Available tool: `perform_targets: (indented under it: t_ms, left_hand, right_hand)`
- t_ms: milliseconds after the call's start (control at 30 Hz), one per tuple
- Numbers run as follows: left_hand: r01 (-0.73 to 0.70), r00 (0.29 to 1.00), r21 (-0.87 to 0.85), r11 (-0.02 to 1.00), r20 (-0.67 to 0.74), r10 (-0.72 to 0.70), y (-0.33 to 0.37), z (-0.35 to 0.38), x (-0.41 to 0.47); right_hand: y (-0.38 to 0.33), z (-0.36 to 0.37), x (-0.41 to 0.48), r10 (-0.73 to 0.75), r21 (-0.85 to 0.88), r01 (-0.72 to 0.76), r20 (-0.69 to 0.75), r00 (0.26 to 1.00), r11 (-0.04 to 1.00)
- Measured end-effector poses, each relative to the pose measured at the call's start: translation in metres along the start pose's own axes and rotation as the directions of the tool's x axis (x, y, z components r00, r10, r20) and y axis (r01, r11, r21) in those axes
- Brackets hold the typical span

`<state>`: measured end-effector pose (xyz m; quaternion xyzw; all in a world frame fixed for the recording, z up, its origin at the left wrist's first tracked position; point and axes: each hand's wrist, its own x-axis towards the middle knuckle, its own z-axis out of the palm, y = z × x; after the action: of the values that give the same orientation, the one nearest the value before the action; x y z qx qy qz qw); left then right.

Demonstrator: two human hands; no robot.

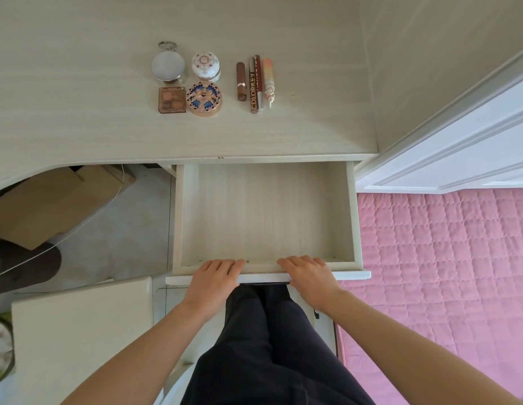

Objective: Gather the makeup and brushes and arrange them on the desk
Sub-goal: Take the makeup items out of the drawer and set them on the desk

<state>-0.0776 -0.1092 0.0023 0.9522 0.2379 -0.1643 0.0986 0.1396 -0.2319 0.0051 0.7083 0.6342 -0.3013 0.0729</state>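
Pale wood drawer (266,217) stands bare; left hand (213,276) and right hand (308,274) lie flat-fingered on its front edge, grasping nothing. Makeup sits at twelve o'clock on the desk (79,83) — compacts (204,97) look light, hard and slippery, and tubes (253,86) may roll — pinch their sides.

We see a pale wood-grain desk (79,112), a blue-and-gold patterned compact (204,99), a white jar (205,64) dotted red, a brown palette (172,99), a pink quilted bedspread (444,273) and our black trousers (269,346).
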Motion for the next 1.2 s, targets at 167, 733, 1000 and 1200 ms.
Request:
perform_targets:
  t_ms: [167, 733, 1000, 1200]
  left_hand:
    - [-0.007, 1.000, 0.015, 1.000, -0.013, 0.007, -0.003, -0.005, 0.010]
    - [0.049, 0.993, 0.005, 0.999, -0.105, -0.049, -0.049, -0.026, 0.080]
    - [0.171, 0.969, -0.147, 0.974, -0.151, -0.193, -0.058, -0.040, 0.105]
    - [0.351, 0.899, -0.376, 0.858, -0.121, -0.421, -0.049, -0.048, 0.108]
  right_hand:
    - [0.007, -0.011, 0.007, 0.013, 0.012, -0.013, 0.002, 1.000, 1.000]
    - [0.027, -0.061, 0.068, 0.069, 0.030, -0.067, -0.090, 0.993, 0.997]
    - [0.036, -0.076, 0.090, 0.106, 0.076, -0.093, -0.192, 0.976, 0.993]
    - [0.035, -0.085, 0.089, 0.150, 0.167, -0.116, -0.209, 0.966, 0.979]
